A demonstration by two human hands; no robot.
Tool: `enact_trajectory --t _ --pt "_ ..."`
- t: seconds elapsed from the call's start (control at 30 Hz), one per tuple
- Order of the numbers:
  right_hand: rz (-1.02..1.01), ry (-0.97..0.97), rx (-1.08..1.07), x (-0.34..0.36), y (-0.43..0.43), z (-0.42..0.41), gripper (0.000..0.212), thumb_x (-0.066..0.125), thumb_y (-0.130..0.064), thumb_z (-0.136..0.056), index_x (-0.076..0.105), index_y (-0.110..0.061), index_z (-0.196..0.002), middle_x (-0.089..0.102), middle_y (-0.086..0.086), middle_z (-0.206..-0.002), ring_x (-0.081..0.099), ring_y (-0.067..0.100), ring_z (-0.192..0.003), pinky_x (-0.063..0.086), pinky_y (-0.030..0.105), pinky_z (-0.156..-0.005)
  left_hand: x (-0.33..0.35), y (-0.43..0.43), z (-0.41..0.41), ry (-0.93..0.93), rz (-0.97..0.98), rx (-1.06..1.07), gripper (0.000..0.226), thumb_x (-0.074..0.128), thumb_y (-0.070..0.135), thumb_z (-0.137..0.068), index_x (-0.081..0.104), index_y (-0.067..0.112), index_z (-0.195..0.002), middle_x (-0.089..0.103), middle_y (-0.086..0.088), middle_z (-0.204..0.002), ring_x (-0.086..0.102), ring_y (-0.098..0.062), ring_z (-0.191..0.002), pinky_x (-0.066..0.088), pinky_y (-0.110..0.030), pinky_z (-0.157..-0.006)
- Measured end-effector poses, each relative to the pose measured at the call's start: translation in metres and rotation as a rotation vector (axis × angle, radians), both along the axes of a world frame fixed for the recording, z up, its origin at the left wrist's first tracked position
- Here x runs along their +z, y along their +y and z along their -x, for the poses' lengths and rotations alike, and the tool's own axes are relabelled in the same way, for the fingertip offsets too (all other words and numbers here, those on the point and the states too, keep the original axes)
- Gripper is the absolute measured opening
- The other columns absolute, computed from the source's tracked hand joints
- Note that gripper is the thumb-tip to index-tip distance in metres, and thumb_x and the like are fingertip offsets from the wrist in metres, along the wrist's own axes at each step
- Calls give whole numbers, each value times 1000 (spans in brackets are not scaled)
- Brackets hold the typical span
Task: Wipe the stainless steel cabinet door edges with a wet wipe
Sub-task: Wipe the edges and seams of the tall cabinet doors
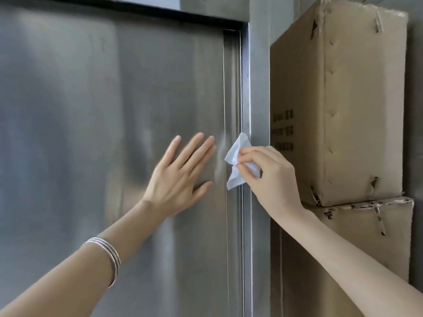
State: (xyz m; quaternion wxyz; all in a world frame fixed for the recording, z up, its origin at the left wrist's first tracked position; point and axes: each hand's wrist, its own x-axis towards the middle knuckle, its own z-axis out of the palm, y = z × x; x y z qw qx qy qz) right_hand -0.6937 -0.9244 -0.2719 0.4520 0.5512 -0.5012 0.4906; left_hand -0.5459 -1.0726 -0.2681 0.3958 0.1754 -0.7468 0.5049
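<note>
A brushed stainless steel cabinet door (103, 99) fills the left and middle of the view. Its right edge (233, 88) runs vertically beside the steel frame post (258, 88). My right hand (272, 177) pinches a crumpled white wet wipe (235, 161) and holds it against that door edge at mid height. My left hand (180, 177) lies flat on the door face just left of the wipe, fingers spread and pointing up to the right. Silver bangles circle my left wrist.
Two stacked cardboard boxes (343, 99) stand close against the right side of the frame post, behind my right forearm. A dark gap (137, 8) runs along the top of the door.
</note>
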Motion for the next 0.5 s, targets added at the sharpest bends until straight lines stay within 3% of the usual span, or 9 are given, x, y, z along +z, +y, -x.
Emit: enact_trajectory --t 0.27,0.37,0.5 --pt "-30 9 61 5 -11 -14 7 73 -3 -78 71 -7 -84 71 1 -91 62 20 -82 50 28 -69 -1 -8 -31 -36 7 14 63 33 41 -97 25 12 -153 22 0 -160 22 -20 -147 22 -52 -118" --pt "-40 39 -3 10 -15 -21 4 68 -2 -81 70 -6 -81 70 2 -89 63 22 -84 54 36 -60 1 -5 -33 -63 11 21 62 33 38 -97 27 11 -152 24 -1 -159 24 -21 -146 23 -54 -116" --pt "50 124 -132 40 -22 -13 8 63 2 -82 67 -3 -78 69 5 -85 64 24 -78 53 33 -55 16 -5 -29 -39 -6 -104 59 38 33 -93 40 7 -146 32 -4 -156 29 -23 -144 22 -53 -117"
